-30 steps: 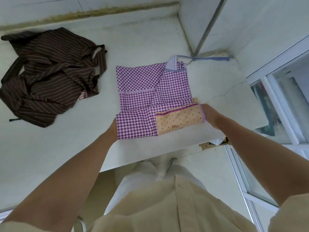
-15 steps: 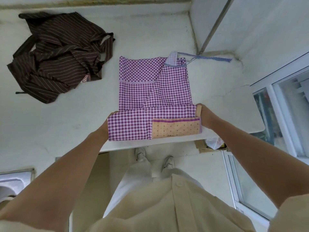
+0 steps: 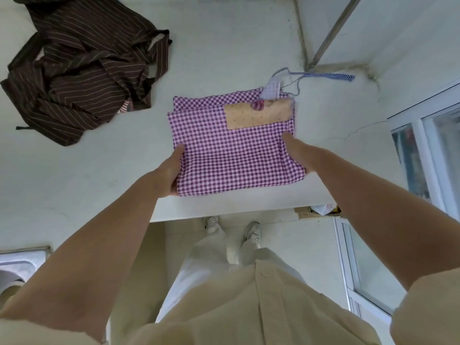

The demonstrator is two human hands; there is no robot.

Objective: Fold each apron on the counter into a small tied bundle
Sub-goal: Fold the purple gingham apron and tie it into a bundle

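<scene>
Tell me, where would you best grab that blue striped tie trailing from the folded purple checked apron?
Pinch the blue striped tie near its free end, coming down from above on the right. It lies flat and straight on the counter, stretched away from the purple gingham apron, so nothing covers that end. The right hand, now holding the apron's edge, is the nearer one.

gingham apron (image 3: 234, 158) folded over forward, tan pocket (image 3: 258, 117) now at far edge, left hand (image 3: 169, 173) and right hand (image 3: 297, 151) further forward
</scene>
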